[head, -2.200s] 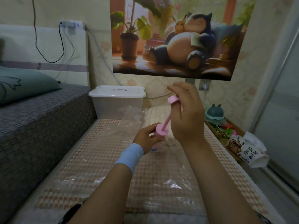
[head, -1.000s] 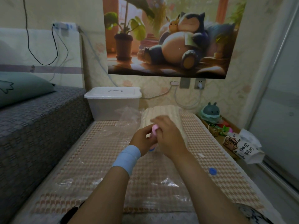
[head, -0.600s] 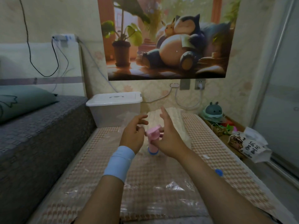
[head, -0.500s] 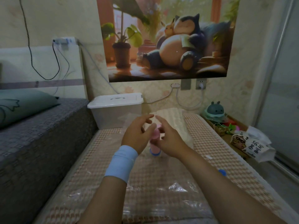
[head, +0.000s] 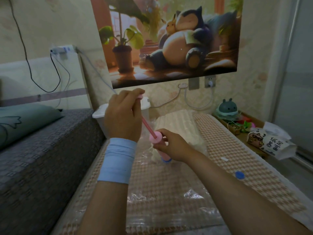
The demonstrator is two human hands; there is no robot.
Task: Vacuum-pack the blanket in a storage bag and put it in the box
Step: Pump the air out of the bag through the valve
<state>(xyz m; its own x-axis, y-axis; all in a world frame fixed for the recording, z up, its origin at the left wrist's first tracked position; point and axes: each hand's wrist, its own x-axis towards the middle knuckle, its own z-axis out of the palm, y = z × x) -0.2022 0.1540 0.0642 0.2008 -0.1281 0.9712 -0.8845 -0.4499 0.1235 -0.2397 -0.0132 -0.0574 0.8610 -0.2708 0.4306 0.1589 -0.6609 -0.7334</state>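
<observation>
Left hand (head: 121, 119), blue wristband (head: 118, 160): curled round the handle (head: 140, 97) of the pink pump (head: 155, 139), rod (head: 148, 125) extended.
Right hand (head: 171, 143): below and right of the left, gripping the pump barrel; blue base set on the bag (head: 169, 200).
Bag: clear, flat on the mat (head: 228, 150) under both forearms.
Blanket (head: 176, 122): cream, folded, inside the bag just beyond the right hand.
Box (head: 100, 114): white-lidded, behind the left hand.
Cap (head: 239, 175): blue, on the mat right of the right forearm.
</observation>
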